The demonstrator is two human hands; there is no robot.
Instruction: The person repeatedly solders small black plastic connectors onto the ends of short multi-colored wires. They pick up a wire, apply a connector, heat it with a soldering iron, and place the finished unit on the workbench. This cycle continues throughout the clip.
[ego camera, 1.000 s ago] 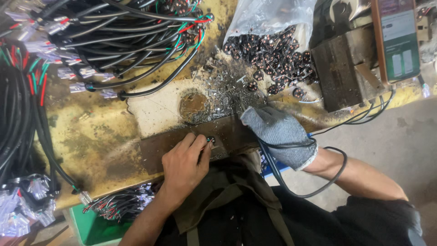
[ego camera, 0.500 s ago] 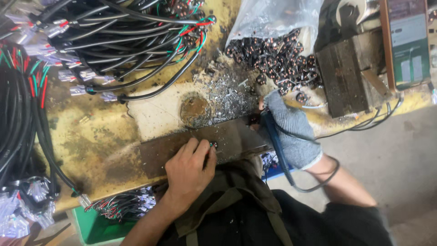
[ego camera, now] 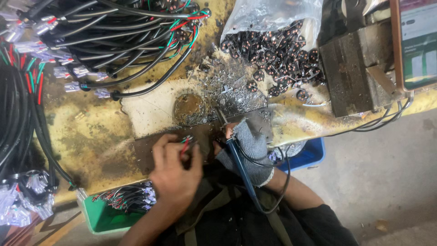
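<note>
My bare left hand (ego camera: 175, 171) pinches the end of a thin wire bundle (ego camera: 185, 140) with red and green leads, held against a dark metal plate (ego camera: 205, 136) at the bench's front edge. My right hand (ego camera: 246, 146), in a grey knit glove, grips a blue-handled soldering iron (ego camera: 236, 157). Its tip points up and left to the plate just right of the wire ends. The iron's black cord loops down past my right forearm.
Black cables with white connectors (ego camera: 91, 50) cover the bench's left and top. A clear bag spills small round black parts (ego camera: 277, 54). A metal block (ego camera: 359, 73) stands right. A green bin (ego camera: 109, 214) and a blue bin (ego camera: 305, 155) hang below the edge.
My right hand came back from the pile of black parts to the plate and now holds the iron near the wires. My left hand stayed on the plate.
</note>
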